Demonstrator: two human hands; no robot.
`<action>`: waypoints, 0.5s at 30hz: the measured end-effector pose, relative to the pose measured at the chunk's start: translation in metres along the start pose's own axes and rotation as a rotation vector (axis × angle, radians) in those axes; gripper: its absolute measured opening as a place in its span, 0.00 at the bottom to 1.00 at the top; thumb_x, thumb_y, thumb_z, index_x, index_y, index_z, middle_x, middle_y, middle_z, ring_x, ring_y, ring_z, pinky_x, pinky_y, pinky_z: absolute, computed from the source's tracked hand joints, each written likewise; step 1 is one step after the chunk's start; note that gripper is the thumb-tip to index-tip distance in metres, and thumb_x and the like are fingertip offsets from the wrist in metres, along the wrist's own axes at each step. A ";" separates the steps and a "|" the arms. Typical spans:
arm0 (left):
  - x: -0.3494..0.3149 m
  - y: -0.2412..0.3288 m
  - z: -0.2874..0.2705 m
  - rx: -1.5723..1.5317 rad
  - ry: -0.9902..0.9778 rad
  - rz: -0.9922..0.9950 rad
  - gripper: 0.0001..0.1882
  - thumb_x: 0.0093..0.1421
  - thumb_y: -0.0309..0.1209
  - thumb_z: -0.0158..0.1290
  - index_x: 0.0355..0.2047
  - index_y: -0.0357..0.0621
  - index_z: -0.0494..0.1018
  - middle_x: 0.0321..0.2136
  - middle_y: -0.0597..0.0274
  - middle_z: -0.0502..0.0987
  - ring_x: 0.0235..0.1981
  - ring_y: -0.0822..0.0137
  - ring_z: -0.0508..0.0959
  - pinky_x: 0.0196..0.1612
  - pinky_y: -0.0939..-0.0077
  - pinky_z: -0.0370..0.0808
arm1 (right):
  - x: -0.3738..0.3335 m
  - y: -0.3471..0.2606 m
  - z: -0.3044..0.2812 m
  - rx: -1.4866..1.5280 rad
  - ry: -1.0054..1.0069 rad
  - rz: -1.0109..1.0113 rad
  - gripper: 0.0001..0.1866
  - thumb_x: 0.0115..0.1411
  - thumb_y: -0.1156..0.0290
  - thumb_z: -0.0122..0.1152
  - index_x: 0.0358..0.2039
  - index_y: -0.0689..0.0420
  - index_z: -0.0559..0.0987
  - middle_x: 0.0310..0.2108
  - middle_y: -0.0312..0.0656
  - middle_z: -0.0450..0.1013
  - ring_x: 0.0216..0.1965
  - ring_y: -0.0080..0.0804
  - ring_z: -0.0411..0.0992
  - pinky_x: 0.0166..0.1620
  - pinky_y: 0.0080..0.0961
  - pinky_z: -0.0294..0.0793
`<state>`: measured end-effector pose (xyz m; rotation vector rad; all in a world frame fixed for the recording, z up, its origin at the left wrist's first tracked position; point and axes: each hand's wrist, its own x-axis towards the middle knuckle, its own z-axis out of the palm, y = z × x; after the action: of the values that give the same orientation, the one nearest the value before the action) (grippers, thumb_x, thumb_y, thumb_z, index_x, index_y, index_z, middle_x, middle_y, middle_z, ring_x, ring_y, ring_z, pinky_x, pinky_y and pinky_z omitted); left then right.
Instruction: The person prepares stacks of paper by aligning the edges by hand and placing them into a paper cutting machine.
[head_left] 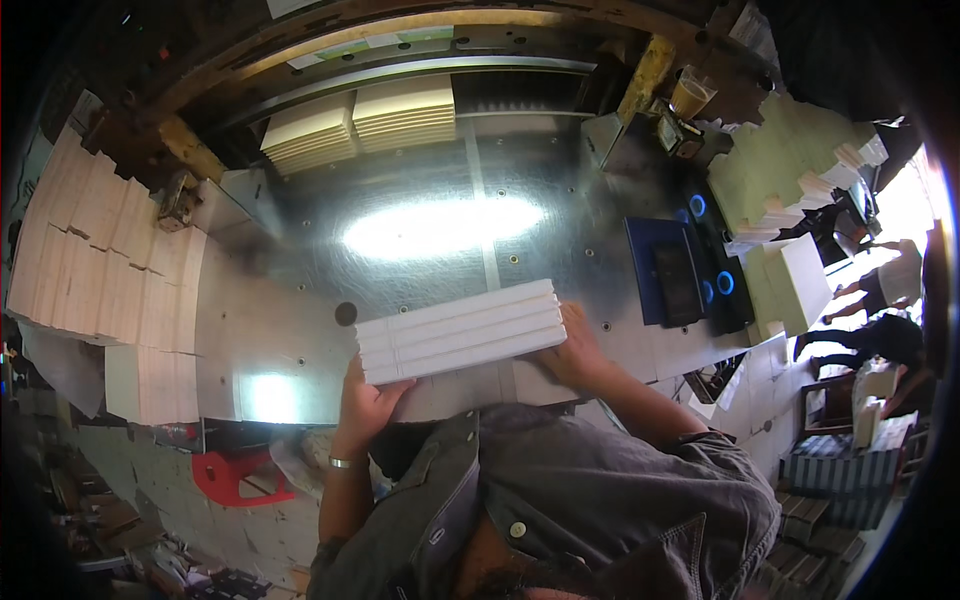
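Between my two hands is a stack of white book blocks [460,332], several layers thick, tilted with its right end farther from me. My left hand [374,402] is closed round its left end, thumb along the near edge. At the opposite end my right hand [578,350] grips the corner, its fingers partly hidden behind the paper. The stack is at the near part of a shiny metal cutter table [400,275]; whether it touches the surface I cannot tell. Farther back, two piles of cream paper blocks [404,112] sit side by side beneath the machine's crossbar [430,68].
Tall piles of cut paper [110,240] line the left side. More paper stacks [775,165] stand at the right, past a dark control panel [680,275] with blue-lit rings. A red plastic stool [235,477] is below left. Another person [880,340] is at far right.
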<state>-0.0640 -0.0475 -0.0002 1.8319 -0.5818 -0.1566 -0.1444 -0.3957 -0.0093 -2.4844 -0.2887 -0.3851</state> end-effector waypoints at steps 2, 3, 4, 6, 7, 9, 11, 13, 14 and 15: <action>-0.007 -0.006 0.003 0.007 0.023 -0.019 0.21 0.56 0.27 0.68 0.49 0.34 0.78 0.47 0.48 0.83 0.48 0.53 0.82 0.53 0.64 0.76 | -0.005 -0.001 0.001 -0.015 -0.016 0.002 0.26 0.53 0.63 0.74 0.50 0.56 0.75 0.46 0.48 0.75 0.52 0.54 0.70 0.56 0.47 0.64; -0.008 -0.007 0.003 0.009 0.043 -0.040 0.21 0.56 0.27 0.68 0.49 0.34 0.78 0.47 0.47 0.82 0.48 0.53 0.82 0.53 0.64 0.76 | -0.005 -0.002 0.002 -0.031 -0.035 0.009 0.26 0.53 0.63 0.75 0.49 0.55 0.75 0.45 0.48 0.75 0.52 0.54 0.70 0.56 0.47 0.64; -0.007 -0.008 0.002 0.014 0.048 -0.031 0.21 0.56 0.27 0.68 0.49 0.34 0.78 0.47 0.47 0.82 0.48 0.53 0.82 0.53 0.64 0.76 | -0.004 -0.003 0.002 -0.033 -0.026 0.000 0.26 0.53 0.63 0.75 0.49 0.55 0.75 0.45 0.48 0.75 0.52 0.54 0.70 0.56 0.47 0.64; -0.006 -0.007 0.003 0.016 0.015 -0.037 0.22 0.56 0.27 0.69 0.49 0.33 0.78 0.48 0.48 0.82 0.49 0.53 0.82 0.53 0.63 0.76 | -0.003 -0.006 0.000 0.004 -0.008 0.010 0.26 0.52 0.63 0.75 0.49 0.55 0.76 0.45 0.47 0.75 0.52 0.53 0.70 0.56 0.46 0.64; -0.006 -0.009 0.002 0.021 0.017 -0.032 0.22 0.56 0.27 0.69 0.49 0.33 0.78 0.48 0.48 0.82 0.49 0.53 0.82 0.53 0.63 0.76 | -0.002 -0.005 0.000 0.004 -0.003 0.006 0.26 0.52 0.63 0.75 0.49 0.55 0.76 0.45 0.47 0.75 0.52 0.53 0.70 0.56 0.46 0.64; -0.006 -0.013 0.004 -0.002 0.036 -0.050 0.22 0.56 0.27 0.69 0.49 0.33 0.77 0.47 0.48 0.82 0.49 0.54 0.82 0.53 0.63 0.76 | -0.002 -0.004 0.001 0.026 -0.027 0.040 0.25 0.52 0.63 0.75 0.48 0.55 0.76 0.45 0.47 0.75 0.52 0.52 0.70 0.56 0.45 0.64; -0.006 -0.010 0.003 0.022 0.029 -0.036 0.23 0.56 0.27 0.69 0.50 0.33 0.77 0.47 0.48 0.82 0.49 0.54 0.82 0.53 0.64 0.76 | -0.003 -0.005 0.000 0.008 -0.019 0.045 0.25 0.52 0.63 0.75 0.48 0.55 0.76 0.45 0.47 0.75 0.52 0.52 0.71 0.57 0.45 0.64; -0.004 -0.004 0.003 0.044 0.013 -0.021 0.23 0.56 0.27 0.69 0.51 0.33 0.76 0.46 0.48 0.83 0.49 0.55 0.82 0.53 0.64 0.76 | -0.001 -0.007 -0.002 -0.014 -0.009 0.060 0.26 0.52 0.63 0.75 0.48 0.56 0.76 0.46 0.48 0.75 0.52 0.51 0.71 0.57 0.45 0.64; -0.003 -0.001 0.002 0.037 0.005 -0.032 0.23 0.56 0.26 0.68 0.51 0.33 0.76 0.46 0.48 0.83 0.48 0.55 0.83 0.53 0.65 0.76 | 0.000 -0.009 -0.003 -0.011 -0.014 0.058 0.26 0.52 0.63 0.75 0.48 0.56 0.76 0.46 0.48 0.75 0.53 0.51 0.71 0.58 0.45 0.65; -0.003 0.001 0.002 0.032 -0.003 -0.042 0.23 0.56 0.26 0.68 0.51 0.33 0.76 0.46 0.48 0.83 0.48 0.56 0.83 0.53 0.65 0.76 | 0.001 -0.009 -0.004 -0.008 -0.019 0.055 0.26 0.51 0.63 0.75 0.48 0.56 0.76 0.47 0.48 0.75 0.54 0.51 0.71 0.58 0.45 0.65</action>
<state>-0.0675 -0.0483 -0.0007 1.8764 -0.5506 -0.1788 -0.1475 -0.3910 -0.0007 -2.4993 -0.2265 -0.3411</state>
